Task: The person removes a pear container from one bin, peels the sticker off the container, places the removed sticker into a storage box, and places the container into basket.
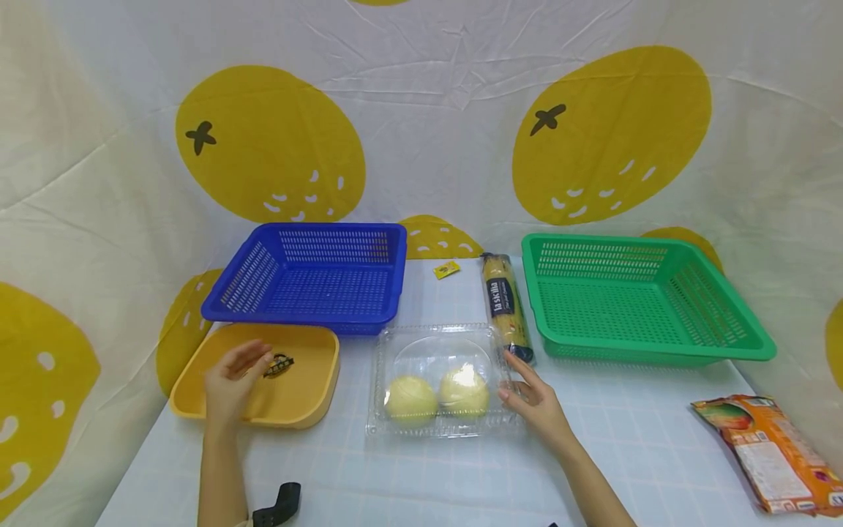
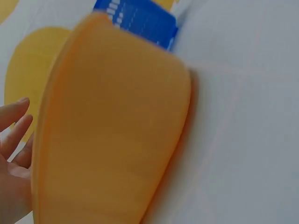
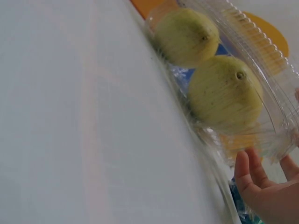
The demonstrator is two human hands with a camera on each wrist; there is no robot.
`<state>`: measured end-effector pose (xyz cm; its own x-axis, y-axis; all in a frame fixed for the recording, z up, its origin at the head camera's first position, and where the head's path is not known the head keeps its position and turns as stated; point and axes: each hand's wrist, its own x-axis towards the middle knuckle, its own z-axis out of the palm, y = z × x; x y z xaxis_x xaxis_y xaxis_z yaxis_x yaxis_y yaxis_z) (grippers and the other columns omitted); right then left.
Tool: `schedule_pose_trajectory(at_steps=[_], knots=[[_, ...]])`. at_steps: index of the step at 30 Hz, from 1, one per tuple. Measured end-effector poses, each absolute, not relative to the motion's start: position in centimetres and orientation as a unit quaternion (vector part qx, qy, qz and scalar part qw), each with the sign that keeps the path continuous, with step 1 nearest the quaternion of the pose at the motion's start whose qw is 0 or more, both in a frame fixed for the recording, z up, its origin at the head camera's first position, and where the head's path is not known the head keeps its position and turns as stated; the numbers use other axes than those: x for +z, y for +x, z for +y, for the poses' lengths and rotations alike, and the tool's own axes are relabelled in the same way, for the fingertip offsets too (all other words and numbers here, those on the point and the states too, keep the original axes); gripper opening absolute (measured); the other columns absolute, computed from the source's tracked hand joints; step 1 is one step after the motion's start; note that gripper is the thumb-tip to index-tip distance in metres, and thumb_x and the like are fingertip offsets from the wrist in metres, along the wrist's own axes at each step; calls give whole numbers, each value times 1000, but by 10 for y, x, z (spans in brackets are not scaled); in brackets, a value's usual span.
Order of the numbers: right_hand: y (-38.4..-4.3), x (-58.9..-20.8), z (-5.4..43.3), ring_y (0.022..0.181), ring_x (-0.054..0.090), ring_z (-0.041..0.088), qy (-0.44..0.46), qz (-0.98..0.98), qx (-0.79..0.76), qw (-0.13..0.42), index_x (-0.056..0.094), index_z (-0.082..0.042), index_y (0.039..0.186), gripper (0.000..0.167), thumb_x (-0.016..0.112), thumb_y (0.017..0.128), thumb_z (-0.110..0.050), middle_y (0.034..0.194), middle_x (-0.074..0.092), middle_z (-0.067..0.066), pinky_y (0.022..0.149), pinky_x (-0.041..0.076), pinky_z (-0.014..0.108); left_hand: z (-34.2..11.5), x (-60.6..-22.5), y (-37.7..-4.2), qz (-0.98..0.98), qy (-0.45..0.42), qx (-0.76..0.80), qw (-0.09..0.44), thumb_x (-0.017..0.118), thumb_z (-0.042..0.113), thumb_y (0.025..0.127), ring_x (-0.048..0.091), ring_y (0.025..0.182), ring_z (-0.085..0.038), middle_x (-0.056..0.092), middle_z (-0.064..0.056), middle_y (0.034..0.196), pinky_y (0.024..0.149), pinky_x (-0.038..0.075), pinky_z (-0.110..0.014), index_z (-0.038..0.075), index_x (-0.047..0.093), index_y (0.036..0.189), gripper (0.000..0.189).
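Observation:
My left hand (image 1: 233,377) is over the yellow-orange tub (image 1: 303,406), its fingers loosely bent and holding nothing visible. By its fingertips, inside the tub, is a small black label-like mark (image 1: 279,365); whether it belongs to a packet I cannot tell. In the left wrist view the tub's side (image 2: 112,126) partly hides the hand (image 2: 16,154). My right hand (image 1: 543,410) touches the right side of a clear plastic clamshell box (image 1: 441,348) with its fingertips. Two round pale yellow-green fruits (image 3: 226,95) lie in this box, whose lid looks down.
Behind the tub stands a blue basket (image 1: 306,289); a green basket (image 1: 606,307) is at the right. Between them lie a long printed "la sicilia" pack (image 1: 503,300) and a small yellow sachet (image 1: 446,270). An orange snack bag (image 1: 773,454) lies at the far right.

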<state>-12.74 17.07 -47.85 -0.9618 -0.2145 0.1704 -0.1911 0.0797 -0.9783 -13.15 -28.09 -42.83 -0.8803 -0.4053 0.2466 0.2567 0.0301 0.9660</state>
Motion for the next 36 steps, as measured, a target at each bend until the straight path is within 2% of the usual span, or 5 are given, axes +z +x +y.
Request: schedule_pose_trajectory(at_steps=[4, 13, 15, 22, 36], knots=[[-127, -478, 171, 112, 55, 19, -132, 737, -663, 12, 32, -6, 146, 65, 62, 89, -5, 152, 24, 17, 83, 52, 27, -259, -424, -128, -635, -1, -737, 231, 61, -20, 79, 69, 83, -13, 72, -5, 91, 73, 53, -20, -21, 54, 108, 29], [-129, -478, 171, 116, 49, 40, -135, 738, -662, 10, 31, -5, 146, 65, 62, 89, -4, 152, 23, 17, 83, 52, 27, -219, -423, -128, -616, -165, -745, 194, 55, -27, 77, 67, 93, -20, 68, -15, 101, 82, 52, -24, -30, 44, 108, 33], [-129, -478, 171, 116, 50, 38, -136, 737, -662, 11, 31, -5, 146, 65, 62, 89, -4, 152, 23, 17, 83, 52, 27, -210, -424, -128, -622, -180, -740, 182, 56, -26, 77, 67, 94, -20, 67, -18, 102, 82, 52, -25, -30, 45, 107, 32], [-129, -479, 172, 109, 55, 7, -128, 736, -664, 14, 31, -6, 146, 65, 62, 89, -4, 152, 23, 16, 84, 52, 27, -182, -437, -129, -663, -177, -716, 124, 61, -18, 80, 65, 99, -19, 62, -30, 104, 85, 51, -26, -23, 51, 109, 32], [-128, -479, 171, 110, 56, 11, -136, 729, -671, 14, 30, -4, 146, 65, 61, 89, -3, 152, 23, 18, 82, 53, 28, -159, -458, -127, -683, -166, -699, 130, 67, -10, 78, 55, 116, -14, 56, -26, 123, 89, 50, -28, -18, 54, 115, 40]])
